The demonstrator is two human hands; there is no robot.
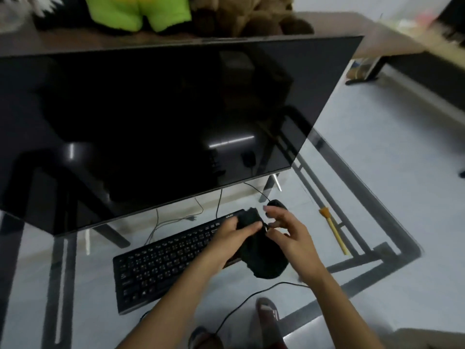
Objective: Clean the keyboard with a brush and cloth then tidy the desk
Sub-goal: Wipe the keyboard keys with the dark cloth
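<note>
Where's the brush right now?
In the head view the brush lies untouched on the glass desk, right of both hands, beyond the right hand and the mouse.

Both bare forearms reach forward from the lower edge of the view and converge. The left hand [236, 231] grips a black cloth [264, 255] with curled fingers; the right hand [289, 231] pinches its edge, the other fingers spread loosely above.
</note>
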